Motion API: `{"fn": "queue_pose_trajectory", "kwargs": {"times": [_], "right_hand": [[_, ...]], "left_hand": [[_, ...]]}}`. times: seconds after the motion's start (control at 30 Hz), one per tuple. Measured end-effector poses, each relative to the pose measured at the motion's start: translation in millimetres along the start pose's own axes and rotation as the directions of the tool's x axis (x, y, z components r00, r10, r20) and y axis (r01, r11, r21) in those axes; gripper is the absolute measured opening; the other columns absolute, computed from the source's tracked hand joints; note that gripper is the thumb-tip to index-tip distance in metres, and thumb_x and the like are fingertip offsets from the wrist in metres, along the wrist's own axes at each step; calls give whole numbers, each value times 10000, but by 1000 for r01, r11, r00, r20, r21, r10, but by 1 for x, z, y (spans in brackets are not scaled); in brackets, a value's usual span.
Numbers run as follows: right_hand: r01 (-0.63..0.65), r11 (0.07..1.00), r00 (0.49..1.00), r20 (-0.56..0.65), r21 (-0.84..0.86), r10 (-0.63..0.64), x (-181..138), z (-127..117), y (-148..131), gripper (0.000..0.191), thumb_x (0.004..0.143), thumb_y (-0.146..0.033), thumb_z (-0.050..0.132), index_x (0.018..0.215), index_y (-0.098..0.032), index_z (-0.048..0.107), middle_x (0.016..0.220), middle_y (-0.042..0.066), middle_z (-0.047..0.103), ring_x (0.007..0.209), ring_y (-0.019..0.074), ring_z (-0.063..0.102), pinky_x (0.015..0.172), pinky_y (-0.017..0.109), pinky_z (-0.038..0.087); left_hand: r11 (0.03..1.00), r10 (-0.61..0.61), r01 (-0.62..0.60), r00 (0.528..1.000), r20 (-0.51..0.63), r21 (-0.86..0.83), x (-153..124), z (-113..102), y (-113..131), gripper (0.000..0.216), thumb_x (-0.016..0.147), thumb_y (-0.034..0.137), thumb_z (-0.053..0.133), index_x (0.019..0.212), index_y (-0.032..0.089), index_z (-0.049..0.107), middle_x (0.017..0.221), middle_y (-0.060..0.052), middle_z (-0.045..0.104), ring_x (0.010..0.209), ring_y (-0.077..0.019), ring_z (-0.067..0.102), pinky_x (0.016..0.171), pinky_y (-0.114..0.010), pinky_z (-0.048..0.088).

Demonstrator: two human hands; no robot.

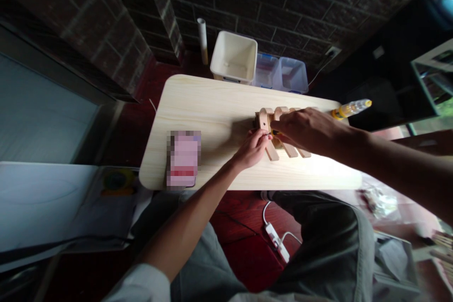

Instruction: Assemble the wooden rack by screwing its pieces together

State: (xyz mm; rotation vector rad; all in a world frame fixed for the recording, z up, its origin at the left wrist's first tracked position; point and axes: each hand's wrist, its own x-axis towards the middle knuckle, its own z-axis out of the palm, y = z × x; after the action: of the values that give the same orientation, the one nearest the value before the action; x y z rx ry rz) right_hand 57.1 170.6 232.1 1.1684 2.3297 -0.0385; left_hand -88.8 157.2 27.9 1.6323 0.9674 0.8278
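A wooden piece with several curved, pale slats (272, 151) rests on the table (208, 104), partly hidden under my hands. My right hand (300, 125) is closed above the slats around a yellow and black tool (275, 132) that looks like a screwdriver; most of it is covered by the fingers. Just left of that, my left hand (253, 148) pinches at the tool's tip, and a small dark bit shows by its fingertips, too small to name. One slat beside the left hand has a dark hole or screw head.
A phone-like pink object (184, 158), blurred out, lies on the table's left part. A clear and yellow bottle-shaped thing (352, 108) is at the far right edge. Behind stand a cream bin (235, 54) and clear boxes (293, 75). Below lies a white power strip (277, 241).
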Motion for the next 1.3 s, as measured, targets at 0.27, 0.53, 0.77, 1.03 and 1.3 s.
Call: {"fn": "queue_pose_trajectory", "kwargs": {"times": [0.27, 0.53, 0.77, 1.03, 1.3], "right_hand": [[17, 999, 999, -46, 46, -15, 2, 0, 2, 217, 1066, -145, 635, 1226, -161, 780, 988, 127, 820, 835, 236, 733, 642, 318, 312], [-57, 997, 998, 45, 59, 54, 5, 1, 3, 281, 1111, -272, 618, 1281, -114, 777, 1026, 179, 806, 882, 276, 760, 630, 324, 326], [-191, 979, 981, -2, 73, 192, 10, 13, 0, 309, 1101, -372, 662, 1181, -103, 792, 978, 195, 814, 887, 300, 780, 633, 316, 367], [-203, 977, 977, -58, 70, 207, 9, 20, -3, 289, 1099, -363, 642, 1118, -109, 777, 954, 192, 807, 902, 325, 798, 666, 335, 409], [-165, 983, 986, -23, 83, 167, 6, 14, 0, 263, 1094, -319, 620, 1135, -101, 762, 998, 202, 808, 918, 320, 803, 651, 333, 399]], "left_hand": [[996, -12, 18, 997, -71, 82, -4, 5, 3, 202, 1137, 245, 525, 1191, 234, 719, 1213, -89, 786, 1333, -249, 616, 1223, -380, 503], [995, 12, -2, 996, -94, 102, -4, 7, 1, 215, 1135, 213, 514, 1176, 230, 724, 1167, -86, 781, 1294, -242, 625, 1190, -370, 517], [990, 63, -48, 992, -111, 131, -4, 9, -6, 235, 1142, 217, 481, 1133, 243, 714, 1132, -73, 768, 1238, -237, 623, 1165, -381, 524], [1000, 26, -24, 987, -161, 15, -8, 12, -6, 234, 1114, 238, 536, 1301, 250, 677, 1386, -114, 730, 1358, -246, 651, 1212, -419, 532], [938, -325, 282, 915, -237, -199, -4, 13, -15, 211, 1047, 366, 699, 1174, 233, 595, 1091, -81, 791, 969, -225, 784, 872, -355, 635]]}}
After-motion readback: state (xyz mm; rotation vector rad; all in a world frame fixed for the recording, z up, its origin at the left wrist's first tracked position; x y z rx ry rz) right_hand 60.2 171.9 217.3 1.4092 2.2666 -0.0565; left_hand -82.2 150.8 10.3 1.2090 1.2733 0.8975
